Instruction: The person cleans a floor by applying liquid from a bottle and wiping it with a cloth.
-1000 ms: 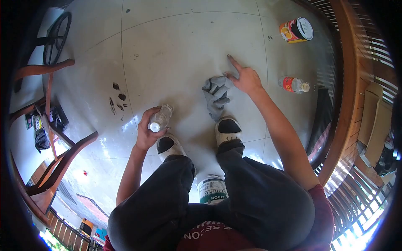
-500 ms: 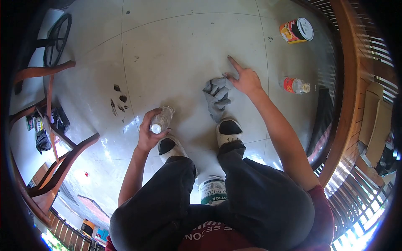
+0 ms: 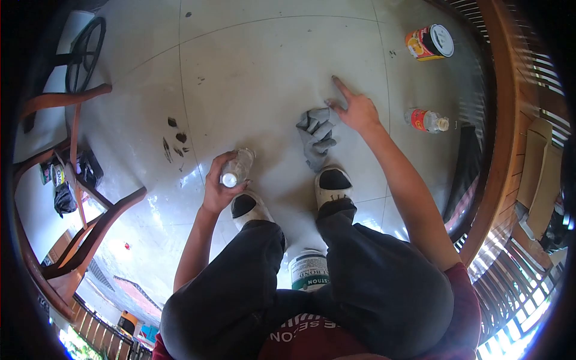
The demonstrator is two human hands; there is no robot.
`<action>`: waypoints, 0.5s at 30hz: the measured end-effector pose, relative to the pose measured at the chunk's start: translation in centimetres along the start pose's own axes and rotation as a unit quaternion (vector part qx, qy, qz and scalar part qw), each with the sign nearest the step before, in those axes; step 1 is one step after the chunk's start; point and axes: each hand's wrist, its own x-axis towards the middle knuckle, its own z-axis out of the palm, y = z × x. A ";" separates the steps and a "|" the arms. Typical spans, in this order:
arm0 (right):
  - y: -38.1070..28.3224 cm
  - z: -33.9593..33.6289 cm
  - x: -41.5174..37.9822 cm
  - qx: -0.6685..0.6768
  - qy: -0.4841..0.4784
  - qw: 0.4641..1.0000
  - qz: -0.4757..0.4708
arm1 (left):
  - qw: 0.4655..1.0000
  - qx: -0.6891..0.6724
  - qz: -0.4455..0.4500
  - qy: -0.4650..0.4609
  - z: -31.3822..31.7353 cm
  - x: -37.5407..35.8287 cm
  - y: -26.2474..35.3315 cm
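Note:
A clear bottle with a white cap [image 3: 238, 167] is in my left hand [image 3: 217, 187], its fingers wrapped round the side, just above my left shoe. My right hand [image 3: 358, 111] is over the floor with the index finger stretched out and the thumb apart; nothing is in it. Beside its thumb, a crumpled grey glove or cloth [image 3: 316, 137] lies on the tiles in front of my right shoe. Dark smudges [image 3: 180, 138] mark the floor to the left of the bottle.
A bottle with a red label [image 3: 426, 120] lies at the right, below a yellow and red can [image 3: 429, 42]. Between my legs stands a white and green tub [image 3: 309, 270]. Wooden chair parts [image 3: 96, 234] are at the left, a slatted wooden frame [image 3: 501, 132] at the right.
The whole view has shifted slightly, so the floor items appear a little further right. Both hands keep nearly the same pose, the left still round the bottle.

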 end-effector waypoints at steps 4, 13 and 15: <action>-0.5 -0.3 -0.2 -0.005 0.002 1.000 -0.004 | 1.000 -0.007 0.001 0.005 0.1 0.1 0.2; 0.1 0.5 -2.5 0.144 0.098 0.984 -0.029 | 1.000 -0.014 -0.005 -0.001 0.0 0.2 0.0; -0.3 2.7 -5.9 0.189 0.182 0.958 -0.116 | 1.000 -0.015 -0.005 0.003 0.1 -0.1 0.1</action>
